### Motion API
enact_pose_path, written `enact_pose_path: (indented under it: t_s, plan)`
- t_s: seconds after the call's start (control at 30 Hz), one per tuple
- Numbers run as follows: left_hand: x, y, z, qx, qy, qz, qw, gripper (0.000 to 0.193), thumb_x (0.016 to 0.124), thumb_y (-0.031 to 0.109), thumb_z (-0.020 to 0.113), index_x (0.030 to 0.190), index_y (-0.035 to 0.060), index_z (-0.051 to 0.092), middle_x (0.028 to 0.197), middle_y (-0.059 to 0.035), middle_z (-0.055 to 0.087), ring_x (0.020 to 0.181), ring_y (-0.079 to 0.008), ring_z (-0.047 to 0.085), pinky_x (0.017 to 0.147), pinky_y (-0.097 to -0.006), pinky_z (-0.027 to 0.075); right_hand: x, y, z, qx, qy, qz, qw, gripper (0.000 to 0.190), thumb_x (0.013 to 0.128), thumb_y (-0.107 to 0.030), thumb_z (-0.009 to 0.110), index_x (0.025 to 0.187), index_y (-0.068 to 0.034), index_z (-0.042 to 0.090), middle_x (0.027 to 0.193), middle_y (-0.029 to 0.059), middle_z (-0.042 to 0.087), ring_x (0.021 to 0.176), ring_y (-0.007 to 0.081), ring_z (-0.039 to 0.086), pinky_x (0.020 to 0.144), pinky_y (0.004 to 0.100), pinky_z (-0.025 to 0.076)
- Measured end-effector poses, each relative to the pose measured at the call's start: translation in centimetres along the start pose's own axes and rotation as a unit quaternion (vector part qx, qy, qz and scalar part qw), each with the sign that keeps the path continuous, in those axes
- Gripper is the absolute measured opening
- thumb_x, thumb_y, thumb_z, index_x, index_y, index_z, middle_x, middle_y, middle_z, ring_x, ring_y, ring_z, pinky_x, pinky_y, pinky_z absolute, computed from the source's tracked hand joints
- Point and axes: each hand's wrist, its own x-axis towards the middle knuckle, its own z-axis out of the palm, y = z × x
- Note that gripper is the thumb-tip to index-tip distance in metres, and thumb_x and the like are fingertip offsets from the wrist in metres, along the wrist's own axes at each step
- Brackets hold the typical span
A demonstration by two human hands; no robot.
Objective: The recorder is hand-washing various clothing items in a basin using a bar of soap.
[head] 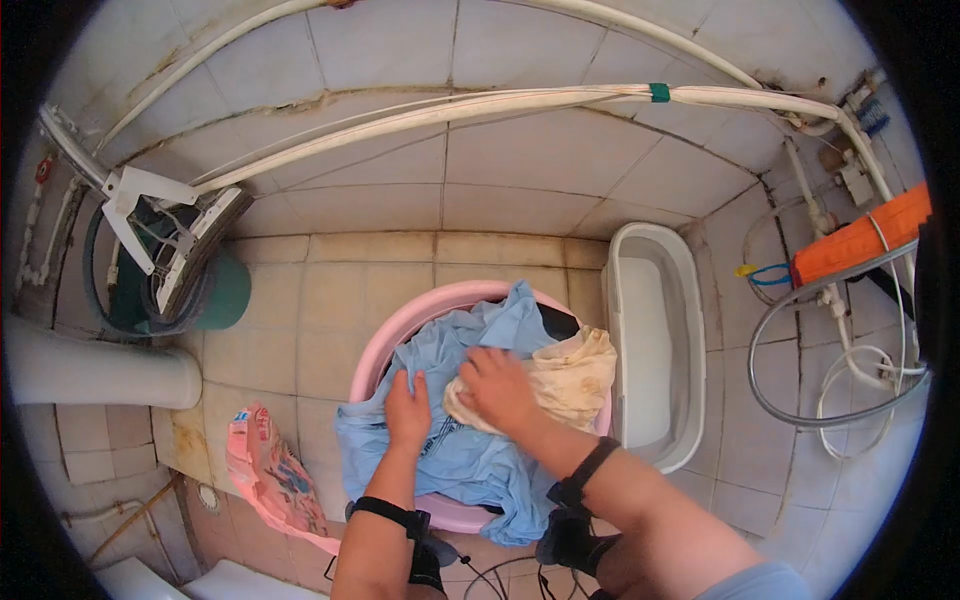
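A pink plastic basin [377, 352] on the tiled floor is heaped with clothes. Over its near rim hangs a light blue garment [480, 469] with dark printing. At the basin's right side lies a cream cloth [574, 375] with brownish stains, and some black fabric [556, 322] shows behind it. My left hand [407, 411] grips the blue garment, part of its fingers hidden in the folds. My right hand [495, 386], blurred, rests over the blue garment and the left end of the cream cloth; whether its fingers hold fabric is unclear.
A grey-white rectangular tub [619, 360] stands right of the basin. To the left are a pink plastic bag [262, 469], a squeeze mop [191, 247] over a green bucket [225, 292] and a white pedestal [105, 371]. Black cables [517, 574] lie near my feet; a hose [757, 375] hangs right.
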Motion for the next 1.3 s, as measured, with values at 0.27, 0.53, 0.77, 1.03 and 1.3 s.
enact_pose_path:
  t_s: [0.27,0.53,0.77,1.03,1.3]
  plan:
    - [0.0,1.1,-0.5,0.018,-0.002,-0.021,1.000,0.031,0.091,0.029,0.049,0.081,-0.0009,0.048,0.076,-0.0279,0.054,0.074,-0.0478,0.052,0.062,-0.0512,0.039,-1.7,3.2,-4.2,0.259,-0.023,0.171,0.950,0.024,0.080,-0.026,0.058,0.101,-0.012,0.061,0.109,0.0091,0.056,0.111,0.0306,0.049,0.088,0.0488,0.040]
    - [0.2,1.8,0.0,0.086,-0.004,-0.029,0.996,0.030,0.091,0.029,0.048,0.084,0.0007,0.048,0.078,-0.0271,0.058,0.077,-0.0476,0.055,0.064,-0.0533,0.040,-0.2,-1.3,0.0,-0.087,-0.211,0.003,0.974,0.040,0.076,-0.033,0.064,0.113,-0.018,0.057,0.126,0.0132,0.047,0.116,0.0341,0.045,0.097,0.0450,0.038]
    - [1.4,1.8,-1.4,0.043,0.043,-0.076,0.995,0.027,0.091,0.026,0.049,0.093,-0.0009,0.052,0.084,-0.0260,0.058,0.080,-0.0453,0.055,0.068,-0.0499,0.042,-5.2,4.3,-4.7,-0.003,-0.223,-0.090,0.971,0.037,0.077,-0.028,0.064,0.111,-0.014,0.057,0.120,0.0115,0.053,0.110,0.0310,0.052,0.090,0.0411,0.045]
    - [2.3,1.5,-0.9,0.014,0.047,0.005,0.999,0.029,0.092,0.026,0.046,0.095,-0.0023,0.052,0.085,-0.0282,0.058,0.083,-0.0466,0.055,0.070,-0.0507,0.042,-2.6,2.4,-6.7,0.026,-0.091,-0.013,0.995,0.039,0.075,-0.015,0.061,0.114,-0.011,0.056,0.118,0.0136,0.054,0.105,0.0316,0.053,0.087,0.0426,0.045]
    - [3.5,0.9,-1.8,0.010,0.075,-0.002,0.997,0.030,0.092,0.026,0.046,0.092,-0.0029,0.054,0.086,-0.0281,0.058,0.084,-0.0455,0.055,0.071,-0.0480,0.042,-5.0,2.7,-3.0,-0.061,-0.165,-0.135,0.975,0.032,0.085,-0.035,0.052,0.108,-0.015,0.060,0.120,0.0093,0.054,0.109,0.0250,0.051,0.088,0.0412,0.044]
